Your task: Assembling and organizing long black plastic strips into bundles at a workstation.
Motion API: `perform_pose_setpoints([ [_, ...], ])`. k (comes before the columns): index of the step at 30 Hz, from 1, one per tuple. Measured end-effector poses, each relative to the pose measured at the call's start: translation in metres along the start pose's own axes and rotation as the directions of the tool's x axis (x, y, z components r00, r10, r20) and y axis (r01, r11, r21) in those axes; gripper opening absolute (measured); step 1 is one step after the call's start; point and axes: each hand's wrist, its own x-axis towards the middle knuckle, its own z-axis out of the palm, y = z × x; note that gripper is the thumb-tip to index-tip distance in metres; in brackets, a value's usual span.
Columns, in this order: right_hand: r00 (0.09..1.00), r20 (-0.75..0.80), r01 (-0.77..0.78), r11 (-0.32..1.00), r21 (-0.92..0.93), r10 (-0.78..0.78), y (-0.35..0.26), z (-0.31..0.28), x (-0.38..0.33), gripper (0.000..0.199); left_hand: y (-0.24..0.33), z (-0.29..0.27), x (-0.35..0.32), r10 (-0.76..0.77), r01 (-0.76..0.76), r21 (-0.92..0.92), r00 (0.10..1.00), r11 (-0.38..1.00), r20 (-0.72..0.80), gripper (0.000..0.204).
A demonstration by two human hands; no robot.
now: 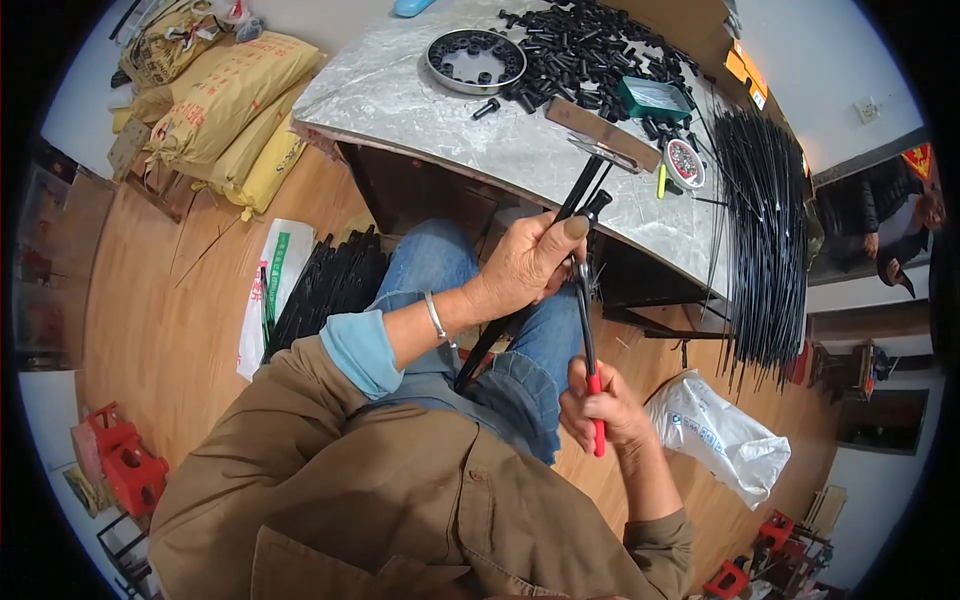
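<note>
My left hand [530, 258] is closed round a bundle of slim black rods [580, 190] over my lap, near the table's front edge. A short black flared fitting [597, 206] sticks up beside its thumb. My right hand [608, 408], lower and to the right, is wrapped round the red grip of a long slim hand tool [588, 330]. The tool's dark upper end reaches up to just below my left thumb; its exact contact there is hidden. Beyond the left hand, a thin metal piece [604, 153] lies across the upper ends of the rods.
On the grey marbled table [370, 95] are a pile of black fittings [590, 50], a round metal tray [432, 70], a green box [655, 98] and thin black rods [765, 230]. Sacks [215, 110] are stacked left. A white bag [715, 430] lies right. Another person [880, 225] is far right.
</note>
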Motion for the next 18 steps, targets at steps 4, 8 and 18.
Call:
perform_pose_setpoints([
  [4, 0.869, -0.276, -0.032, 0.510, -0.860, -0.411, -0.019, 0.005, 0.006, 0.022, 0.001, -0.001, -0.002, -0.018, 0.018, -0.013, 1.000, 1.000, -0.016, 0.058],
  [8, 0.749, -0.165, 0.000, 0.249, -0.969, -0.641, -0.020, 0.004, 0.004, 0.024, 0.004, -0.005, -0.001, -0.031, 0.031, -0.023, 0.999, 0.999, -0.024, 0.058],
  [18, 0.987, -0.156, -0.016, 0.963, -0.269, -0.027, -0.017, 0.010, 0.007, 0.051, 0.001, -0.010, 0.008, -0.105, 0.104, 0.022, 0.991, 0.994, 0.083, 0.061],
])
